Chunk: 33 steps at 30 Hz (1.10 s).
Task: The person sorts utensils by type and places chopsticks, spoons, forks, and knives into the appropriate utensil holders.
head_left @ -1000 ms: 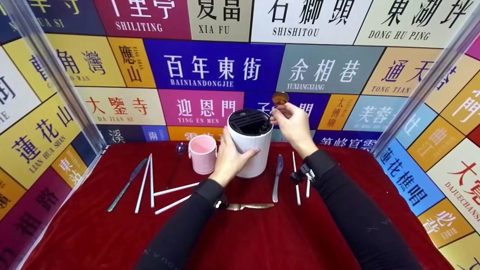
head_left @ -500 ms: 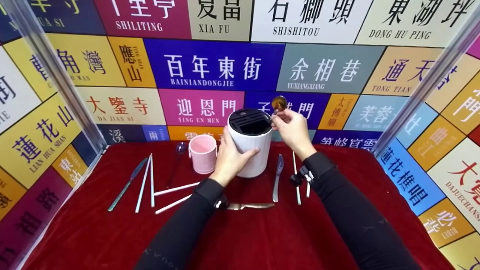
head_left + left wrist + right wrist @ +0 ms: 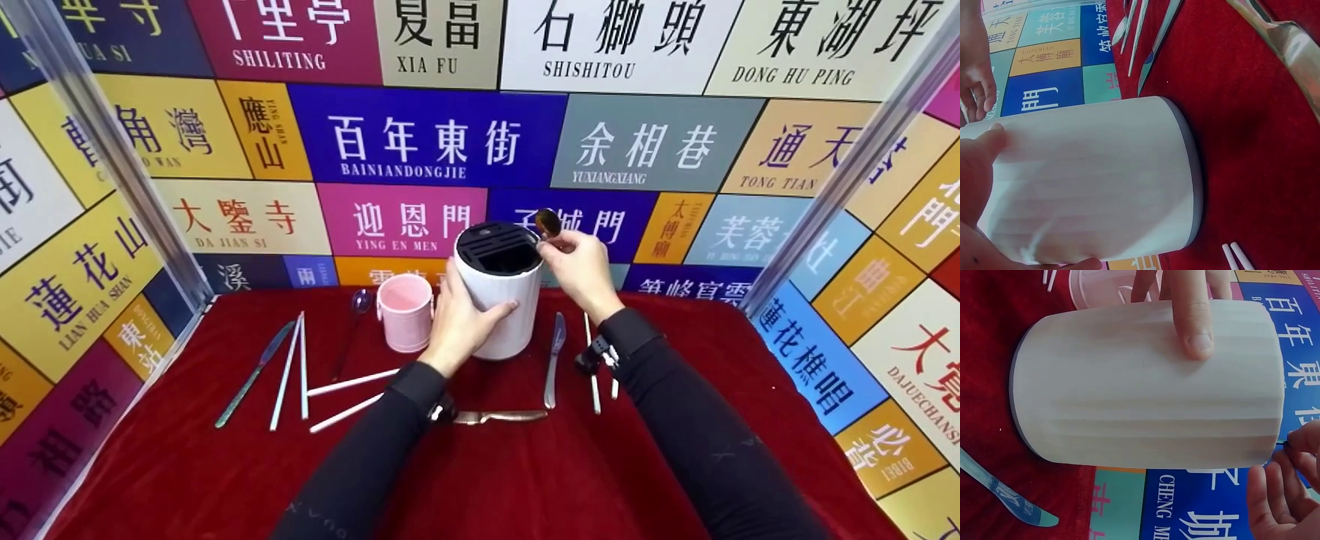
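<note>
A white cylindrical utensil holder with a slotted black top stands upright on the red cloth. My left hand grips its left side, the thumb lying across the front; in the right wrist view, a left finger presses on the white wall. At the holder's right rim, my right hand pinches a shiny gold-brown spoon, bowl upward. The spoon's lower end is hidden by the fingers and the rim. A pink cup is just left of the holder, close to my left hand.
On the left lie a table knife, several chopsticks and a dark spoon. A second knife and more chopsticks lie to the right, a gold-coloured utensil in front. Printed panels enclose the table.
My right hand and the spoon have come down, so the spoon's bowl is now nearer the holder's rim. My left hand keeps its grip, and the holder stays in place.
</note>
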Each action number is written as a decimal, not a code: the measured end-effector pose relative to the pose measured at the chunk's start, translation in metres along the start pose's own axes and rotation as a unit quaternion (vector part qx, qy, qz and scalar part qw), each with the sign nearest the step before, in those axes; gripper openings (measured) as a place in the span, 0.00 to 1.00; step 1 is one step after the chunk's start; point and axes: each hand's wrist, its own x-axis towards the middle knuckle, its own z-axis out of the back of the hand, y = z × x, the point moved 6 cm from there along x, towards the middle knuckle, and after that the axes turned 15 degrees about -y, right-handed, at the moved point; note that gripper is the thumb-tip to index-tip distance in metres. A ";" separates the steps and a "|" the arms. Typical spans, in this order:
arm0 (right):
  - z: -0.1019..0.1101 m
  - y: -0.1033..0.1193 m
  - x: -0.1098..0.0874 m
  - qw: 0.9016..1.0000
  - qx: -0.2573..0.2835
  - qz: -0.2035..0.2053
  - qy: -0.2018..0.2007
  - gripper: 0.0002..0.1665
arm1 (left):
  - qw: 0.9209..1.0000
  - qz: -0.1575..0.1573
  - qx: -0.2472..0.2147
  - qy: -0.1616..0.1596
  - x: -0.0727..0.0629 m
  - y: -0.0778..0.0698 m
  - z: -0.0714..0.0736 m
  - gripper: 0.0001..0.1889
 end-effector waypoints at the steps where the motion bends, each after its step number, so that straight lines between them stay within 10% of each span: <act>1: 0.000 -0.001 0.000 1.000 -0.006 0.001 -0.003 0.13 | 1.000 0.000 0.000 0.000 0.000 0.000 0.000 0.70; 33: 0.006 -0.013 -0.005 0.998 0.010 -0.009 0.062 0.15 | 1.000 0.000 -0.015 -0.001 -0.001 0.001 0.000 0.68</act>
